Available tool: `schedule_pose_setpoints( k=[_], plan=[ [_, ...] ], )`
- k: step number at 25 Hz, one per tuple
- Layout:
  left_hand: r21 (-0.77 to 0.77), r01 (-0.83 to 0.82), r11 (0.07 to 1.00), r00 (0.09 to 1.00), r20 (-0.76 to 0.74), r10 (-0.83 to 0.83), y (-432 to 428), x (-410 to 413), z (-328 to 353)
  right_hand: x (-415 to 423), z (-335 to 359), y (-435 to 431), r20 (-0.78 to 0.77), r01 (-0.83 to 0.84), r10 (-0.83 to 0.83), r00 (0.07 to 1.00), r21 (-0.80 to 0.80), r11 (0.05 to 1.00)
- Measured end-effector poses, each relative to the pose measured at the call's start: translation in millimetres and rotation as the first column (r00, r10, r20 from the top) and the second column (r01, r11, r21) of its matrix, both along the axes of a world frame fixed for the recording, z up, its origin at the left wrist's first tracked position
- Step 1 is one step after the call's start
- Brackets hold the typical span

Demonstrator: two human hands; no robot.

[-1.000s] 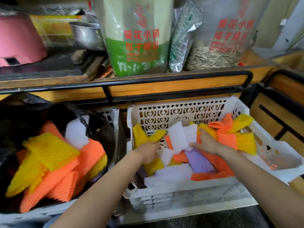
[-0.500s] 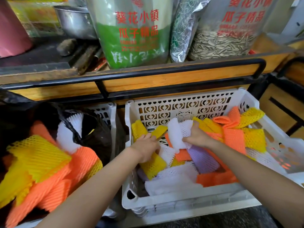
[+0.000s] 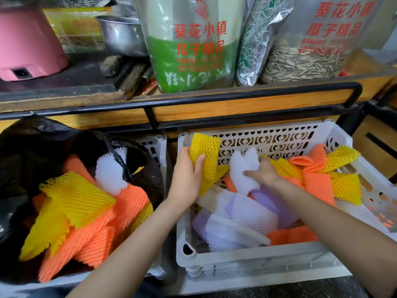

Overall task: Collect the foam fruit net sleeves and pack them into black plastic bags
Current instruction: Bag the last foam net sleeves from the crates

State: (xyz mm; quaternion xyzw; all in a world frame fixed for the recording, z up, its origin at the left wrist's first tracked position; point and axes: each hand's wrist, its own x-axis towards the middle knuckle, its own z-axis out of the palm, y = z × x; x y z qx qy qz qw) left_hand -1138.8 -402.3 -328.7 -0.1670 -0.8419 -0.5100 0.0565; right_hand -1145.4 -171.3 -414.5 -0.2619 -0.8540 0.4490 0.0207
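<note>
A white plastic crate (image 3: pixel 253 262) on the right holds several loose foam net sleeves in yellow, orange, white and purple. My left hand (image 3: pixel 186 176) grips a yellow sleeve (image 3: pixel 205 154), lifted above the crate's left side. My right hand (image 3: pixel 263 173) grips a bunch of white sleeves (image 3: pixel 243 168) in the crate's middle. On the left, an open black plastic bag (image 3: pixel 32 147) sits in a second white crate and holds several yellow, orange and white sleeves (image 3: pixel 81 214).
A wooden shelf with a black metal rail (image 3: pixel 214 100) runs just behind both crates. On it stand big bags of sunflower seeds (image 3: pixel 193 44), a metal pot (image 3: pixel 122 35) and a pink appliance (image 3: pixel 28 46). A wooden frame stands at the right.
My left hand has lifted a yellow sleeve up out of the crate. My right hand has gathered the white sleeves tighter. The view has shifted slightly.
</note>
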Motion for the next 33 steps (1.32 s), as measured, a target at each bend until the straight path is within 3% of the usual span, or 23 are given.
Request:
schedule_pose_setpoints(
  k=[3, 6, 7, 9, 11, 13, 15, 18, 20, 21, 23, 24, 26, 33],
  plan=[
    [-0.01, -0.067, 0.998, 0.988, 0.137, 0.068, -1, -3, -2, 14, 48, -12, -0.292, 0.029, -0.098, 0.952, -0.231, 0.972],
    [-0.043, -0.107, 0.993, 0.953, 0.28, 0.115, 3, -2, -8, 48, 89, -32, -0.437, -0.166, -0.04, 0.899, -0.423, 0.891],
    [0.024, -0.111, 0.994, 0.924, 0.369, 0.094, 7, 2, -6, 60, 96, -41, -0.429, -0.24, 0.017, 0.903, -0.472, 0.849],
    [0.318, -0.055, 0.947, 0.821, 0.554, -0.138, 11, 13, -3, 78, 99, -57, -0.384, -0.303, 0.113, 0.916, -0.482, 0.822],
    [0.563, 0.036, 0.826, 0.733, 0.547, -0.405, 10, 23, 0, 84, 97, -66, -0.384, -0.279, 0.107, 0.917, -0.427, 0.86],
    [0.601, 0.157, 0.784, 0.716, 0.478, -0.509, 6, 31, 5, 88, 94, -68, -0.39, -0.288, 0.13, 0.912, -0.379, 0.879],
    [0.536, 0.205, 0.819, 0.772, 0.426, -0.472, 2, 36, 5, 91, 92, -69, -0.379, -0.361, 0.209, 0.902, -0.391, 0.847],
    [0.397, 0.104, 0.912, 0.877, 0.396, -0.273, -2, 41, 5, 92, 86, -62, -0.365, -0.462, 0.32, 0.874, -0.42, 0.781],
    [0.4, 0.0, 0.917, 0.899, 0.401, -0.175, -7, 39, 3, 90, 76, -49, -0.232, -0.505, 0.454, 0.86, -0.258, 0.824],
    [0.405, -0.021, 0.914, 0.905, 0.397, -0.155, -11, 37, 5, 89, 65, -41, -0.053, -0.534, 0.532, 0.845, -0.115, 0.837],
    [0.391, -0.043, 0.919, 0.911, 0.393, -0.124, -15, 36, 9, 89, 40, -31, 0.298, -0.64, 0.59, 0.75, 0.104, 0.761],
    [0.382, -0.04, 0.923, 0.916, 0.384, -0.119, -16, 37, 12, 89, 30, -30, 0.383, -0.672, 0.592, 0.709, 0.116, 0.731],
    [0.38, -0.029, 0.925, 0.929, 0.352, -0.115, -18, 41, 18, 86, 19, -34, 0.427, -0.682, 0.594, 0.682, 0.08, 0.727],
    [0.357, 0.032, 0.934, 0.971, 0.211, -0.114, -37, 59, 54, 84, 53, -36, 0.331, -0.687, 0.602, 0.727, 0.351, 0.636]
  ],
)
